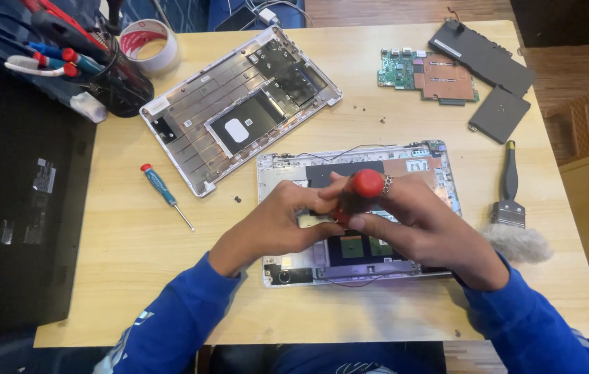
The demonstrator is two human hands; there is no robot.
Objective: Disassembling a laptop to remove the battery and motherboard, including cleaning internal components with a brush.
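Right now, in the head view, both hands are meeting over an opened laptop base (419, 161) lying at the centre of the wooden table (128, 277). The right hand (426, 225) is closing its fingers around a red-handled screwdriver (360, 190), holding it upright with the handle cap facing the camera. The left hand (277, 225) is curling at nine o'clock of that handle, its fingertips pressing down on the base's inner parts beside the tool's shaft; what it is pinching, if anything, cannot be told.

At ten o'clock of the hands, a detached silver laptop cover (239, 107) is lying inside-up, and a small teal screwdriver (165, 194) is resting just beside its lower edge. A roll of tape (147, 43) and a black tool holder (111, 79) are sitting at the far eleven o'clock corner. At one o'clock, a green circuit board (426, 75) and a flat black battery (483, 55) are lying well apart from the hands. At three o'clock, a black-handled brush (512, 208) is lying near the right wrist.
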